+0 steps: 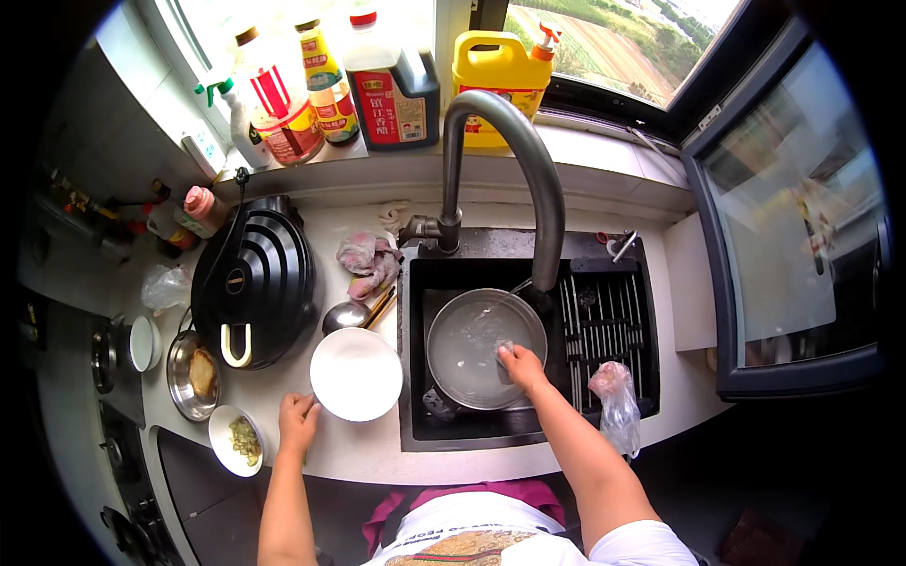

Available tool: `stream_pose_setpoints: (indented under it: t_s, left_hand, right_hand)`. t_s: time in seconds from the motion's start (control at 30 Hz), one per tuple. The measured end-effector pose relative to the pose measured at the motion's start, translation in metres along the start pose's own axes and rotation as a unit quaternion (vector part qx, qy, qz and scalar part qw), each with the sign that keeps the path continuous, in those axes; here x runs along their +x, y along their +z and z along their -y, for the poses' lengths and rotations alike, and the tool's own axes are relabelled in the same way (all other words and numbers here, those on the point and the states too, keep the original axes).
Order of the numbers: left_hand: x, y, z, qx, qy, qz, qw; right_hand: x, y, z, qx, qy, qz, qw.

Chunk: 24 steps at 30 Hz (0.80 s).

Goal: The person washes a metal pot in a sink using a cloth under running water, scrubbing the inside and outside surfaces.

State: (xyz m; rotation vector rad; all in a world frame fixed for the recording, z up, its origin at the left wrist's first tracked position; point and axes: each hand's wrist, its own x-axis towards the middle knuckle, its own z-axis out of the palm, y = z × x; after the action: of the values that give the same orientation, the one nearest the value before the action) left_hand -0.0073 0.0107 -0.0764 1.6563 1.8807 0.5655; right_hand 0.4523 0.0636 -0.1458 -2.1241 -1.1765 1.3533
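Stainless steel is gleaming under running water as a person stands at a kitchen sink [415, 283], seen from the head camera. The right hand [522, 366] is pressing a small sponge [505, 357] against the inside of a round metal pot [472, 349], fingers curled closed around the sponge. The pot is sitting in the left part of the black sink basin, directly beneath the curved grey faucet [514, 160], with a thin stream falling into it. The left hand [298, 420] is resting on the pale countertop [368, 453], its fingers touching the near rim of a white plate [356, 374] that is lying just left of the sink; whether they are actually gripping it cannot be told. A metal ladle [343, 316] is lying just behind the plate. Further left, a black ribbed lid [260, 283] is covering a cooker, with a metal dish [192, 375] of food and a small white bowl [236, 440] near it. A crumpled plastic bag [618, 401] is lying at the sink's right edge. Bottles are lining the windowsill.
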Motion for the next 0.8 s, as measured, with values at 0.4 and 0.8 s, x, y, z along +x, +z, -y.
stream_pose_setpoints:
  t_s: [0.4, 0.8]
  left_hand:
    - [-0.094, 0.056, -0.088, 0.010, 0.100, -0.145, 0.984]
    - [-0.039, 0.202, -0.168, -0.263, -0.261, 0.008, 0.929]
  right_hand:
    - [0.006, 0.089, -0.025, -0.069, -0.046, 0.349, 0.933]
    - [0.147, 0.063, 0.042, 0.763, 0.201, -0.149, 0.596]
